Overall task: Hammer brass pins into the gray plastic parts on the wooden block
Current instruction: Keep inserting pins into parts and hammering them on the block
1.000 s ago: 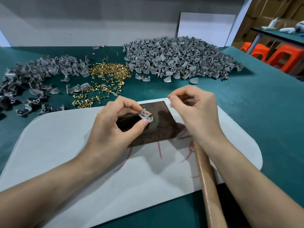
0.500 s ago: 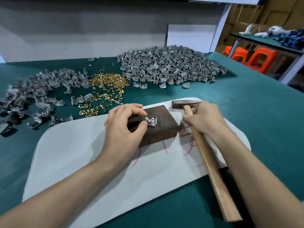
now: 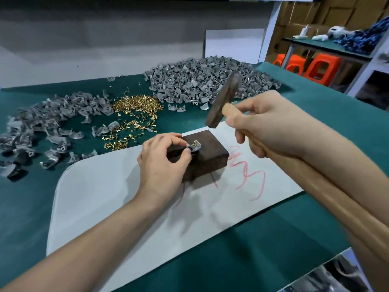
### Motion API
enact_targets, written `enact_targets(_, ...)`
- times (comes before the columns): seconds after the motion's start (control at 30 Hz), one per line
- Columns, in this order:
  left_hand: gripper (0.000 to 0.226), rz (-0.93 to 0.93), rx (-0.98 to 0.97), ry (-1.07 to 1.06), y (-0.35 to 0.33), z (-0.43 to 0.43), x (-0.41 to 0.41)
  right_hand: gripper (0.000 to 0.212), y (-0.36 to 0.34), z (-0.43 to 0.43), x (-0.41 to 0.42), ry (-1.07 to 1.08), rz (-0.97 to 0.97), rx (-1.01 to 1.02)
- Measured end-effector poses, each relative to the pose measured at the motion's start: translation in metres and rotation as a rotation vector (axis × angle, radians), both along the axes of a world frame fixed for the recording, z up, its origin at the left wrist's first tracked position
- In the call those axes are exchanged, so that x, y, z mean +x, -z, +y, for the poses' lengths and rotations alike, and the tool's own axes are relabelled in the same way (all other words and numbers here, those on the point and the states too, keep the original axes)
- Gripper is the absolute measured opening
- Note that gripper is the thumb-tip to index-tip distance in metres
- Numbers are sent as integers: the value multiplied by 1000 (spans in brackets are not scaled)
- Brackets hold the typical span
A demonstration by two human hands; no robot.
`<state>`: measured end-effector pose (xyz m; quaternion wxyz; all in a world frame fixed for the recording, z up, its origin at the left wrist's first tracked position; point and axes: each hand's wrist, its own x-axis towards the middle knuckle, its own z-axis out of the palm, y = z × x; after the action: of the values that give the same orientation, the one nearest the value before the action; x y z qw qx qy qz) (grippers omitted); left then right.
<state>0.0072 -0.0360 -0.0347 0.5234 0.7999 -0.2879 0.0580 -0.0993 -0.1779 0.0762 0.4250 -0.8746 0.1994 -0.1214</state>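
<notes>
A dark wooden block (image 3: 210, 153) lies on a white mat (image 3: 101, 199). On its top sits a gray plastic part (image 3: 194, 145) with brass pins standing in it. My left hand (image 3: 162, 160) pinches that part between thumb and fingertips and rests on the block. My right hand (image 3: 271, 125) grips the wooden handle of a hammer (image 3: 224, 103) close under its dark head. The hammer head hangs raised above and to the right of the block.
A large heap of gray parts (image 3: 208, 81) lies at the back of the green table, a second heap (image 3: 46, 123) at the left. Loose brass pins (image 3: 134, 114) are scattered between them. Red scribbles (image 3: 248, 173) mark the mat. Orange stools (image 3: 315, 67) stand at far right.
My right hand took hold of the hammer lying on the mat and lifted it above the block. My left hand set the gray part down on the block and keeps pinching it.
</notes>
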Motion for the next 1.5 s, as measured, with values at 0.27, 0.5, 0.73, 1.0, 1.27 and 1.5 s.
enact_targets(0.27, 26, -3, 19, -7, -3, -1, 0, 26, 6, 24, 1, -69, 73, -213)
enact_targets(0.5, 16, 1, 12, -8, -1, -1, 0, 24, 19, 28, 4, -41, 87, -261)
enact_targets(0.73, 23, 13, -16, -1, -2, 0, -2, 28, 7, 29, 3, -50, 18, -255)
enact_targets(1.0, 26, -67, 33, -14, -6, 1, -5, 31, -2, 29, 1, -32, -33, -241)
enact_targets(1.27, 24, -68, 7, -9, -5, 1, -7, 36, -15, 25, -4, -39, -128, -235)
enact_targets(1.5, 32, -40, -5, 27, -5, 2, -2, 30, 1, 29, -2, -6, 16, -263)
